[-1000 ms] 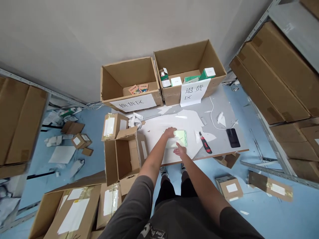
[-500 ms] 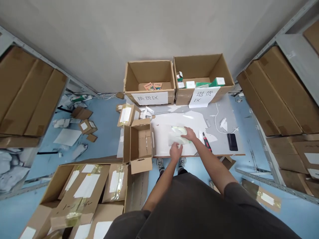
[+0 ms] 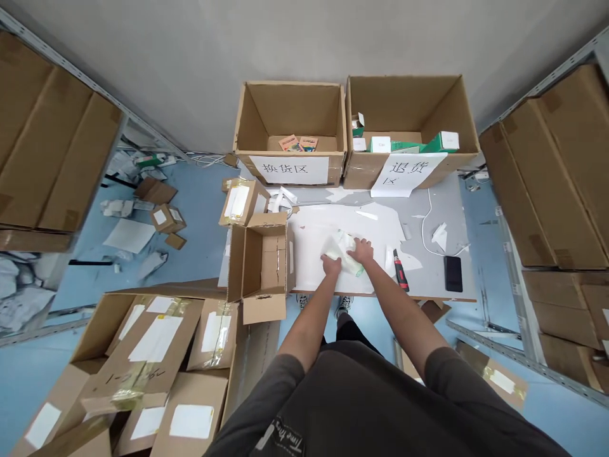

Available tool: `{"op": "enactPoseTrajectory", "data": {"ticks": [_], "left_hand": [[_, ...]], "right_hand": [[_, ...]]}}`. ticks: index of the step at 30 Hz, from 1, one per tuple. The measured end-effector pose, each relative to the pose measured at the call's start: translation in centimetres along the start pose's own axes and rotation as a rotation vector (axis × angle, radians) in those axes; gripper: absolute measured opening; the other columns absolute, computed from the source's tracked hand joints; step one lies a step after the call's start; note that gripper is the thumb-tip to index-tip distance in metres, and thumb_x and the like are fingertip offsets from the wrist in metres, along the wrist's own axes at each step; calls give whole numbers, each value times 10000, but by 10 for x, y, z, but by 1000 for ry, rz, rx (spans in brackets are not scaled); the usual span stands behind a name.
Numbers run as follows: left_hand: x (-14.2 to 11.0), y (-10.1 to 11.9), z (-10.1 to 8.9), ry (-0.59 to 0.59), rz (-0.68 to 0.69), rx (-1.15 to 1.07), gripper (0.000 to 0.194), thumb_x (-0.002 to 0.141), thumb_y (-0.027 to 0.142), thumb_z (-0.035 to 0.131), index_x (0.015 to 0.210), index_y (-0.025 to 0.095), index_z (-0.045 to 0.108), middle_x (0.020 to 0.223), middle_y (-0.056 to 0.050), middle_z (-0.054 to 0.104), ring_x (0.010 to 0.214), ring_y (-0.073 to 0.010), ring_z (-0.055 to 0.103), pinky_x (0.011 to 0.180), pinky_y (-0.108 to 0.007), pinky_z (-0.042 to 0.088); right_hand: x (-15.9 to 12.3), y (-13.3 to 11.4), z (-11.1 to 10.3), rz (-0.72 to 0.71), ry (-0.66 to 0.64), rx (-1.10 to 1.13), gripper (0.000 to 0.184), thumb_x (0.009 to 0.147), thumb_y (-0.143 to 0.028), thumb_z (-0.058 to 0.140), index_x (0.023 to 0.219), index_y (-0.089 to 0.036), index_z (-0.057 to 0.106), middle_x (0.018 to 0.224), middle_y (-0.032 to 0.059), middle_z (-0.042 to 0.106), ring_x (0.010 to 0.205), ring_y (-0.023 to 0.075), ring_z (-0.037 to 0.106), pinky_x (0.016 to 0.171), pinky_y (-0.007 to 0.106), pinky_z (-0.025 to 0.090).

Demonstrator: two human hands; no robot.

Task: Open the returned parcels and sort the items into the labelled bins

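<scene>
A pale white-green, crumpled plastic bag (image 3: 340, 242) lies over the white sheet on the table, between my two hands. My left hand (image 3: 332, 263) is closed on its left lower edge. On the right side, my right hand (image 3: 362, 251) grips it with bent fingers. Whether anything is inside the bag cannot be seen. To the right of my right hand lies a red and black utility knife (image 3: 400, 271). Left of my hands stands an opened, bare cardboard box (image 3: 264, 307) with its flaps spread.
At the back stand two large cartons, the left carton (image 3: 242, 120) holding small orange packets and the right carton (image 3: 471, 120) holding green-white boxes. A phone (image 3: 453, 274) and white cable lie on the right. Parcels fill a big carton (image 3: 114, 317) at lower left.
The bag was flatter and smoother; now it is crumpled and bunched between my hands. My left hand has moved up onto its left side. The camera view has shifted.
</scene>
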State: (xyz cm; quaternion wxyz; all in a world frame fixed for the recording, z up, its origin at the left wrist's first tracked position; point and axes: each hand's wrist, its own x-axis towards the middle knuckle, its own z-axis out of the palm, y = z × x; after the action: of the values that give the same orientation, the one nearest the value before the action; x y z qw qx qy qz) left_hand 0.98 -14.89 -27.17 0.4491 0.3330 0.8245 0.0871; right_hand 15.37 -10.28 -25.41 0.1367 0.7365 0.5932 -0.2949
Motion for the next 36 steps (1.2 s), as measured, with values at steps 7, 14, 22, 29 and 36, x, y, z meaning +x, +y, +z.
{"op": "enactPoseTrajectory", "data": {"ticks": [7,14,22,29,36], "left_hand": [[33,12,-23,-70,219,119,711,940,251,722,1584,201,426,1513,-152,660,1415,-284,630,1145,-350,499],[55,11,-37,-92,489,210,766,929,214,716,1643,187,440,1528,-171,621,1435,-315,584,1188,-387,477],[25,6,-58,-19,628,268,650,1026,272,574,1653,164,440,1600,-189,556,1489,-337,505,1253,-448,403],[-10,17,-38,-122,914,477,684,940,291,727,1596,235,541,1743,-143,400,1580,-385,349,1291,-497,340],[-7,25,5,-156,823,560,371,1003,261,656,1371,237,696,1631,-164,517,1509,-380,404,1210,-528,432]], "right_hand": [[-13,6,19,126,16,151,682,1023,-531,649,1581,-199,443,1481,196,562,1382,364,526,1104,416,437],[-20,3,49,181,51,284,566,1033,-461,640,1495,-170,491,1401,211,623,1322,363,603,1083,410,487],[-25,20,40,132,122,448,810,941,-466,730,1628,-166,422,1447,190,655,1321,341,636,1088,405,522],[-29,25,32,33,186,681,687,976,-398,660,1618,-212,505,1452,130,686,1145,260,716,1053,387,566],[-29,37,59,66,222,762,553,1130,-457,324,1562,-215,569,1439,113,720,1259,229,698,1114,363,533]]}}
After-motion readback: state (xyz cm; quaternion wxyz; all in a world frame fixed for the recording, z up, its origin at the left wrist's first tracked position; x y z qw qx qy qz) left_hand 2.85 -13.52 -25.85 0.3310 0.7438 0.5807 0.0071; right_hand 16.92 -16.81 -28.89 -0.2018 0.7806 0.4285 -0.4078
